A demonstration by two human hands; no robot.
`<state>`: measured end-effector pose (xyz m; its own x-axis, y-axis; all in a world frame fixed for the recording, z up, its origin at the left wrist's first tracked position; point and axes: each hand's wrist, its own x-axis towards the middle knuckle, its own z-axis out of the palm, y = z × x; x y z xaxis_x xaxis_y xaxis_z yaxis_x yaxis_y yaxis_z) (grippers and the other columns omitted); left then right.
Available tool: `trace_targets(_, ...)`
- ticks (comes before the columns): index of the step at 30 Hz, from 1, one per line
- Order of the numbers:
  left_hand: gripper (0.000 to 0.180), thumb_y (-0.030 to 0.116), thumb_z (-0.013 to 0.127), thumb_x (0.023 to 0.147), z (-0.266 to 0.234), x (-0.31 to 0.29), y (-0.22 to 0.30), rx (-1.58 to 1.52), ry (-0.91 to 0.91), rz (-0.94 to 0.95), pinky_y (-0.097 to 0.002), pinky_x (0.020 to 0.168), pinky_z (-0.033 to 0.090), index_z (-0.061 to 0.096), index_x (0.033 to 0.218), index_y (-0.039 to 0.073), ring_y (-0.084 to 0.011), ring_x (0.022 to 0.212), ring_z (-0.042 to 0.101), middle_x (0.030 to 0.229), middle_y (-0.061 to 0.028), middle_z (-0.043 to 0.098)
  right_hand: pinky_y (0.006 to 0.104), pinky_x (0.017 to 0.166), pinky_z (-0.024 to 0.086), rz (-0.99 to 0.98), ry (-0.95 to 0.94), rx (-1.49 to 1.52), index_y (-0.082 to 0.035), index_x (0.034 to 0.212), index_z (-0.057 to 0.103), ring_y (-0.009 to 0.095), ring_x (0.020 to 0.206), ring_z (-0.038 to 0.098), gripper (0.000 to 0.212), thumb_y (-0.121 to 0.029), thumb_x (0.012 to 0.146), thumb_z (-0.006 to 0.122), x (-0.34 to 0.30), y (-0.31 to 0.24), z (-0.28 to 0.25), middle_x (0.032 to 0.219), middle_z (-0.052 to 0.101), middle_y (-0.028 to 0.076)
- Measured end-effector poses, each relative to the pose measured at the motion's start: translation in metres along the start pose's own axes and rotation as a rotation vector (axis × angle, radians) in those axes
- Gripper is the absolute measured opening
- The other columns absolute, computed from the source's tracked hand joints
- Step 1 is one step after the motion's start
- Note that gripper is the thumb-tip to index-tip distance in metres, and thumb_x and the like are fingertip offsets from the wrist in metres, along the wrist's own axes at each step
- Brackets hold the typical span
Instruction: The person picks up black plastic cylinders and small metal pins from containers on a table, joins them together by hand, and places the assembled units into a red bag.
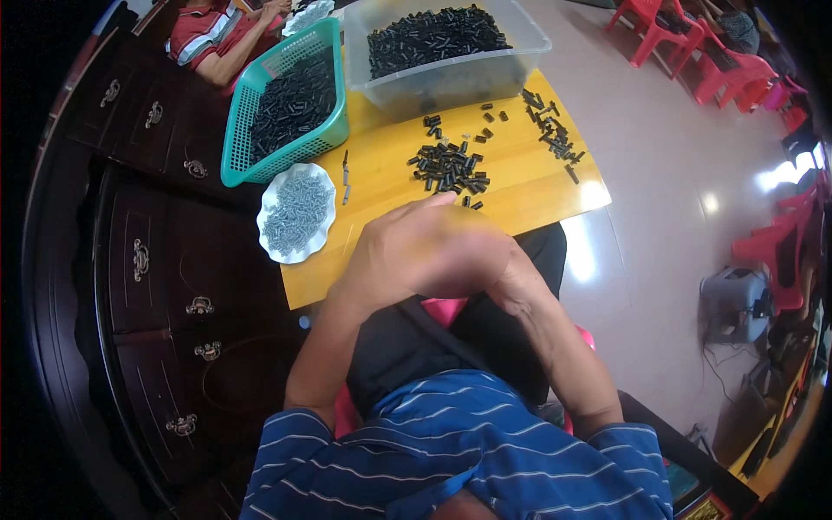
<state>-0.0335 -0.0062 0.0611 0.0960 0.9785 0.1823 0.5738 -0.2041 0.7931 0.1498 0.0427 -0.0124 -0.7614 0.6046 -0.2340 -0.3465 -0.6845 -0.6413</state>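
My left hand (392, 253) and my right hand (479, 257) are brought together over the near edge of the yellow table (381, 178). Motion smears the fingers, and whatever may be between them is hidden. Just beyond the hands lies a loose pile of short black cylindrical pieces (449, 168). To the left of my left hand, a white scalloped dish (265, 234) holds many small silvery metal pieces (297, 213), like springs or screws. A thin dark tool (347, 180), perhaps a blade or small file, lies between the dish and the pile.
A green plastic basket (232, 146) and a translucent tub (433, 94), both full of black pieces, stand at the back. Small black parts (555, 134) line the right edge. Dark drawers (143, 217) flank the left. Another person's arm (234, 61) shows at upper left.
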Motion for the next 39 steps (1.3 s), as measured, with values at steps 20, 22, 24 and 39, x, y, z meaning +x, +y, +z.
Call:
trace_targets(20, 0.031, 0.009, 0.074, 0.079, 0.024, 0.007, -0.009, 0.408, 0.077, 0.296, -0.0411, 0.072, 0.055, 0.064, 0.107, 0.005, -0.0331, 0.087, 0.068, 0.097, -0.0128, 0.069, 0.0294, 0.088, 0.055, -0.029, 0.017, 0.168, -0.008, 0.107, 0.069, 0.012, 0.092, 0.068, 0.018, -0.023, 0.098, 0.065, 0.007, 0.011, -0.017, 0.099, 0.072, 0.002)
trace_targets(22, 0.029, 0.009, 0.074, 0.079, 0.024, 0.008, -0.011, 0.407, 0.076, 0.307, -0.0411, 0.072, 0.055, 0.064, 0.106, 0.005, -0.0331, 0.087, 0.068, 0.096, -0.0128, 0.069, 0.0294, 0.088, 0.055, -0.028, 0.024, 0.161, -0.008, 0.107, 0.069, 0.012, 0.092, 0.069, 0.018, -0.023, 0.098, 0.064, 0.008, 0.01, -0.017, 0.1, 0.072, 0.003)
trace_targets(24, 0.028, 0.008, 0.073, 0.08, 0.025, 0.008, -0.014, 0.407, 0.077, 0.319, -0.0411, 0.072, 0.055, 0.064, 0.105, 0.005, -0.0331, 0.087, 0.068, 0.096, -0.0129, 0.069, 0.0293, 0.088, 0.054, -0.026, 0.018, 0.171, -0.007, 0.107, 0.068, 0.012, 0.092, 0.069, 0.018, -0.022, 0.098, 0.064, 0.008, 0.01, -0.018, 0.1, 0.072, 0.003)
trace_targets(39, 0.025, 0.009, 0.069, 0.077, 0.024, 0.002, -0.016, 0.355, 0.094, 0.296, -0.0412, 0.072, 0.055, 0.067, 0.103, 0.006, -0.032, 0.084, 0.068, 0.092, -0.0123, 0.069, 0.0297, 0.082, 0.049, -0.036, 0.072, 0.06, -0.01, 0.097, 0.068, 0.011, 0.087, 0.064, 0.014, -0.024, 0.095, 0.066, 0.0, 0.004, -0.002, 0.092, 0.068, -0.001)
